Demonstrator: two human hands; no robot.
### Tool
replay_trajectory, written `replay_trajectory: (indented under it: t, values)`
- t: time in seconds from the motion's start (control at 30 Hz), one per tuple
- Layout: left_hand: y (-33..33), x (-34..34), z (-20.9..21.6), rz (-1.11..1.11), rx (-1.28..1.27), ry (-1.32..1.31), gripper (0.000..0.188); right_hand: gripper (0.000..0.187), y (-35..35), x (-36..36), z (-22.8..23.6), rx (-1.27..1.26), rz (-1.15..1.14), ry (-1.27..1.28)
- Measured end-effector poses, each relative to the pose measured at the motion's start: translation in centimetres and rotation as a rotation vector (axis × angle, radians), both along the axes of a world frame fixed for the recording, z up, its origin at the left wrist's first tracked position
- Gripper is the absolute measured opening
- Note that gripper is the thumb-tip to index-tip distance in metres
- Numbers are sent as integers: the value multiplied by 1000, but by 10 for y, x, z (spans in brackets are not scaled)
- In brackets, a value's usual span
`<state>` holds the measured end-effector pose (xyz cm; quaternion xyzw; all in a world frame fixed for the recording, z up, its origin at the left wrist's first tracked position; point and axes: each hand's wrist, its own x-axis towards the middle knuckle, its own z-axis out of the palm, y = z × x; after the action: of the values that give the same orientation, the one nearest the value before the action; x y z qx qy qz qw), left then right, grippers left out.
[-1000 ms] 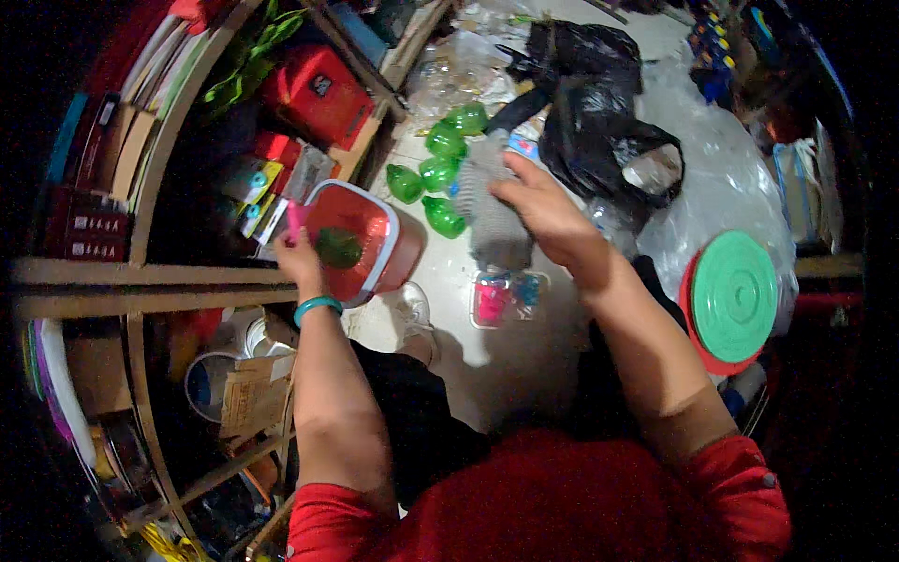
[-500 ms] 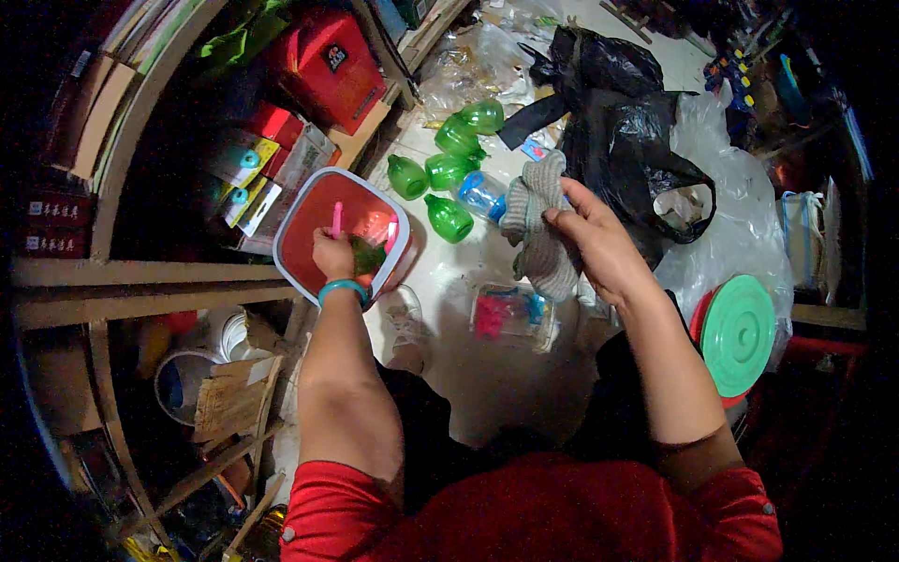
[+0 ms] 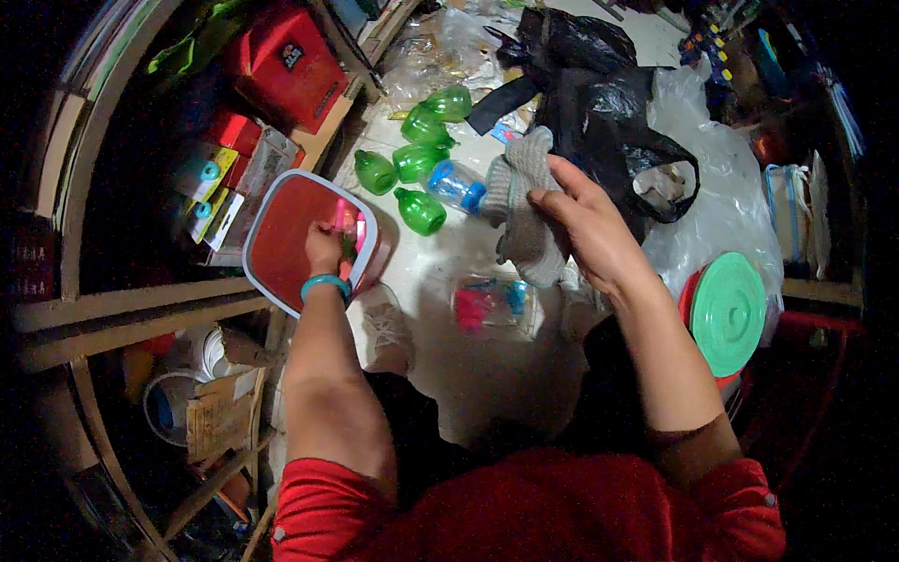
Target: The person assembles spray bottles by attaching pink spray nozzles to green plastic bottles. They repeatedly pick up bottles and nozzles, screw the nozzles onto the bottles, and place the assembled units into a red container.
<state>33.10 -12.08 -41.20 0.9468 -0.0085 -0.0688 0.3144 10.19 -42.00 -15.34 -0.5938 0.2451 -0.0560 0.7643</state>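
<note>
A cluttered white table (image 3: 487,365) stands beside wooden shelves on the left. The left hand (image 3: 325,251) grips a red container (image 3: 292,239) at the table's left edge. The right hand (image 3: 592,229) is clamped on a grey cloth (image 3: 526,211), just right of the green bottles (image 3: 412,164).

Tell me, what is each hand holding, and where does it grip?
Right hand grips a grey knitted cloth by its edge. Left hand rests inside the red container; its grip is unclear.
</note>
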Motion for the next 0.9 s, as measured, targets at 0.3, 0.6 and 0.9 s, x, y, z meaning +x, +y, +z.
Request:
replay_trajectory:
  t: [0.3,0.6,0.9]
  values:
    - [9,4,38,-23,-134,-39,17,39,-8,3,5,15,39,-72]
    - [-101,-52,152,-245,-337,-498,20,44,-21,13,-9,-372,-168,-168]
    - [-98,-184,5,-346,-159,78,19,40,-29,-2,23,-693,-237,-39]
